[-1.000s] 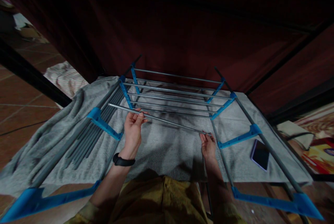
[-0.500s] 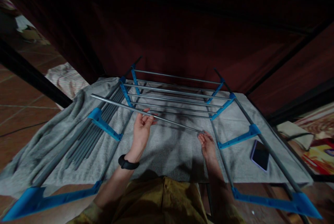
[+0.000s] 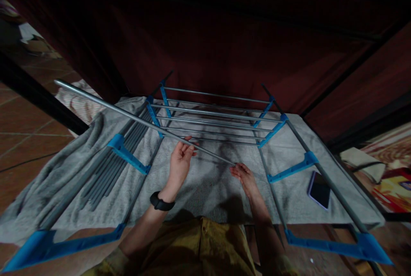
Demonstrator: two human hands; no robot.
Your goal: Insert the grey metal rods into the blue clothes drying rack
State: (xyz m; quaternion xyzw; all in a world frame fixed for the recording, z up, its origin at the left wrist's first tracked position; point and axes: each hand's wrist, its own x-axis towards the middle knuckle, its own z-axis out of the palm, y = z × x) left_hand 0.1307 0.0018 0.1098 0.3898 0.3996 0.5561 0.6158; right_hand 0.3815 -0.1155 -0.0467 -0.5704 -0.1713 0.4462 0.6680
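Note:
A long grey metal rod (image 3: 128, 114) slants across the view, its far end up at the left and its near end lower at the middle right. My left hand (image 3: 180, 162) pinches it partway along, fingertips closed round it. At the near end, my right hand (image 3: 244, 177) holds the tip between thumb and fingers. Around both hands stands a rack frame of grey tubes with blue plastic brackets (image 3: 293, 168). Several crossbars (image 3: 212, 121) span its far part, behind the rod. A bundle of loose grey rods (image 3: 114, 169) lies at the left, partly behind the frame.
A grey blanket (image 3: 205, 194) covers the surface under the frame. On it at the right lies a phone (image 3: 319, 190). A dark red panel (image 3: 205, 44) rises behind the rack. A red and yellow package (image 3: 393, 189) sits at the far right.
The rod has shifted left and its far end has risen, now reaching beyond the frame's left side. My right hand has moved left with the near end, closer to my left hand.

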